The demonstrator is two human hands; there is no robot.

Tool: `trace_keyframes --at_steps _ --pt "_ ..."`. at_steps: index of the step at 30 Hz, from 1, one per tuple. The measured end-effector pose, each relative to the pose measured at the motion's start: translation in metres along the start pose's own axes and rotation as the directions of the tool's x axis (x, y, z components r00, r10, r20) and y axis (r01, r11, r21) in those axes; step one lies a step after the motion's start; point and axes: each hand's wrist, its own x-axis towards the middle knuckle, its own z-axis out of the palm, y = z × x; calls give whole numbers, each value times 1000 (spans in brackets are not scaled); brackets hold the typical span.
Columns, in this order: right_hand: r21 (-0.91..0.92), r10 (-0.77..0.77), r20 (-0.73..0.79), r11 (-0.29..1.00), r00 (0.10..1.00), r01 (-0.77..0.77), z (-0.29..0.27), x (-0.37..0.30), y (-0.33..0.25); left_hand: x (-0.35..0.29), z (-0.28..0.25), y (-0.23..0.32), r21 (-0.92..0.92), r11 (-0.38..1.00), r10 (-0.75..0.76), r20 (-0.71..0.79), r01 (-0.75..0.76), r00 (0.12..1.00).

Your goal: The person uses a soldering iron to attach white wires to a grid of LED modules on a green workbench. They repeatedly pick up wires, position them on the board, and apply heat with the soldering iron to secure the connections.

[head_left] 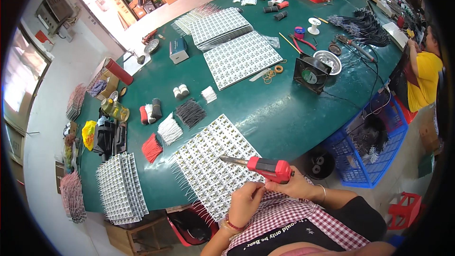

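My right hand [297, 187] is closed round a red and black soldering gun [271, 168]. Its long metal tip points left, over a white panel of small circuit boards [208, 154]. Wires stick out along the panel's left edge, and its near end reaches my lap. Close beside the right hand, my left hand [244, 205] has thumb and fingers pinched together by the panel's near right edge. Whatever sits in that pinch is too small to make out. Bundles of red wires [151, 148], white wires [170, 129] and black wires [191, 113] lie beyond the panel.
Stacked board panels stand at the left edge [118, 189] and mid-table [241, 59]. A black fan [310, 73], a metal bowl [328, 61] and red pliers [303, 45] are farther right. A blue crate [365, 156] stands below the table's right edge, near a person in yellow [426, 78].
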Motion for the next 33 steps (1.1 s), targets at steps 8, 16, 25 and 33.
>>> trace_keyframes --at_steps 8,16,25,33 --pt "-225 -146 1 964 989 143 2 1 3 1 -2 4 31 998 -46 -40 48 998" --pt "-338 -272 -78 913 959 231 5 10 -6 14 -6 -8 2 1000 -18 85 17 996" --pt "-188 -153 -187 975 970 117 2 12 -2 25 -5 -2 -103 990 -87 85 96 993" --pt "-112 -67 -82 992 994 58 9 19 -12 25 -17 -4 70 990 128 -38 -125 991"
